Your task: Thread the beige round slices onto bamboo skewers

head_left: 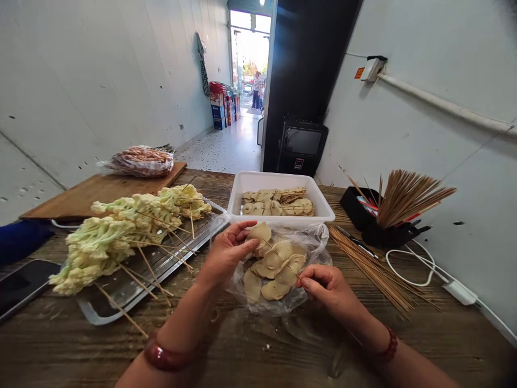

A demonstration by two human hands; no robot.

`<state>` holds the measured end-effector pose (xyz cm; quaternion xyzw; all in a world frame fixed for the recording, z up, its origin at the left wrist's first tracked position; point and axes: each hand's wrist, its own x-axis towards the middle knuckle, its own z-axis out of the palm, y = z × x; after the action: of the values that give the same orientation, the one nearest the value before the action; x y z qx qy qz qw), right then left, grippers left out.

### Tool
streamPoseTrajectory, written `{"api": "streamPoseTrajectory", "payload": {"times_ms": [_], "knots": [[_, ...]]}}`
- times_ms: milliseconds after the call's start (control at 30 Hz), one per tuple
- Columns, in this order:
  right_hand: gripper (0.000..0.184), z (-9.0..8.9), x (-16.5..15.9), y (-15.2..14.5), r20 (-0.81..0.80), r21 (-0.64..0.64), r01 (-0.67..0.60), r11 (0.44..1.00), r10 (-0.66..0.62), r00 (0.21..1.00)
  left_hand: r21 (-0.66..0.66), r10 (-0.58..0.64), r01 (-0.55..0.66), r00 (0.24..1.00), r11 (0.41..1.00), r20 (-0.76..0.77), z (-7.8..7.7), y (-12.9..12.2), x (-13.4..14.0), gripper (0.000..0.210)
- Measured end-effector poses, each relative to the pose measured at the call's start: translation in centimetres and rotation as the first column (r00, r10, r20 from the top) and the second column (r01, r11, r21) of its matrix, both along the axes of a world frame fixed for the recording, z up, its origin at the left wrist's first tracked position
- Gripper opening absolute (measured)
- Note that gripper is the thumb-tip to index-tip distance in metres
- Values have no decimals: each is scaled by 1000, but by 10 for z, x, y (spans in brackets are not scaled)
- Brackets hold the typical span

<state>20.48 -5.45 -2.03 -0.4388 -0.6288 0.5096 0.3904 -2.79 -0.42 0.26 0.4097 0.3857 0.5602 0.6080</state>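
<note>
Between the thumb and fingers of my left hand [232, 248] is a thin, round, beige slice [260, 233]. My right hand [333, 291] pinches the lower end of a thin wooden skewer, which carries several slices [280, 256] and points up toward the left hand's slice. What food the slices are, I cannot tell. Below them, more loose slices [252, 284] lie in an open clear plastic bag [269, 308] on the wooden table. Just behind the bag stands a white plastic tub [280, 220] with skewered slices [262, 207] inside.
To the left, skewered cauliflower [117, 226] is piled on a metal tray [100, 313], near a phone [26, 283]. A bagged bundle [141, 160] rests on a cutting board [76, 196]. At right are loose skewers [371, 269], upright skewers [404, 199] and a white cable [412, 283].
</note>
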Motion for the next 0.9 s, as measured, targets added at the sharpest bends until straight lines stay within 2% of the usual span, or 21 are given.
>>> {"api": "streamPoseTrajectory", "payload": {"times_ms": [200, 300, 400, 500, 567, 900], "knots": [[23, -6, -1, 0, 1, -3, 22, 1000, -22, 1000, 75, 69, -60, 989, 995, -128, 4, 0, -3, 40], [26, -11, 2, 1, -38, -34, 58, 998, -59, 998, 99, 68, -51, 981, 994, -181, 5, -2, 0, 39], [28, -16, 3, 3, -161, -76, 86, 993, -97, 982, 111, -24, 51, 973, 992, -232, 2, -5, 4, 42], [27, -15, 2, 5, -304, -47, 84, 995, -95, 948, 101, -168, 199, 953, 975, -254, -3, -6, 7, 46], [26, -14, 0, 7, -359, -39, 64, 997, -74, 930, 101, -224, 256, 941, 961, -253, -6, -6, 8, 47], [24, -12, -11, 6, -429, -190, -76, 979, -14, 903, 181, -314, 360, 919, 915, -236, -16, -5, 16, 47]]}}
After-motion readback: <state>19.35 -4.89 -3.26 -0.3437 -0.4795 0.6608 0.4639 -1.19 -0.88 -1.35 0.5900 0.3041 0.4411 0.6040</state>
